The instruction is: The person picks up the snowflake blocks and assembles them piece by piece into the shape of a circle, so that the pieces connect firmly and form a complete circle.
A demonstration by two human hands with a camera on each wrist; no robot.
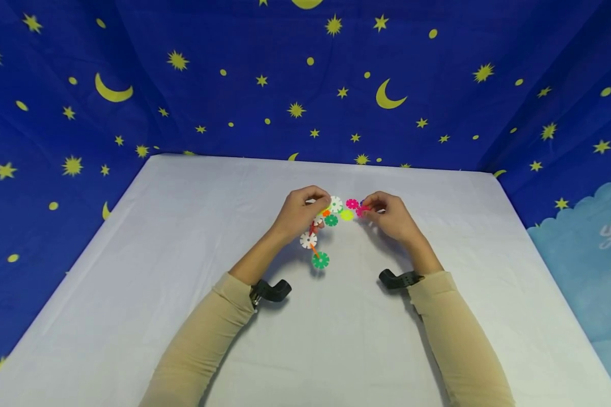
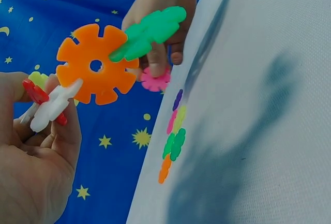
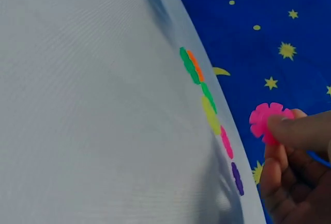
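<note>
Left hand and right hand both loaded, grips narrow.
Nearest: chain of notched plastic discs in green, orange, white and red, pinched at its far end in left grip, probably so the near end hangs free. Right grip pinches hot-pink notched plastic disc by one side, likely keeping notches exposed. Loose orange, green, yellow, pink, purple discs lie on white surface between hands, presumably for easy reach. Behind: blue star-and-moon cloth.

Star-patterned blue cloth hangs behind and beside a white table.
</note>
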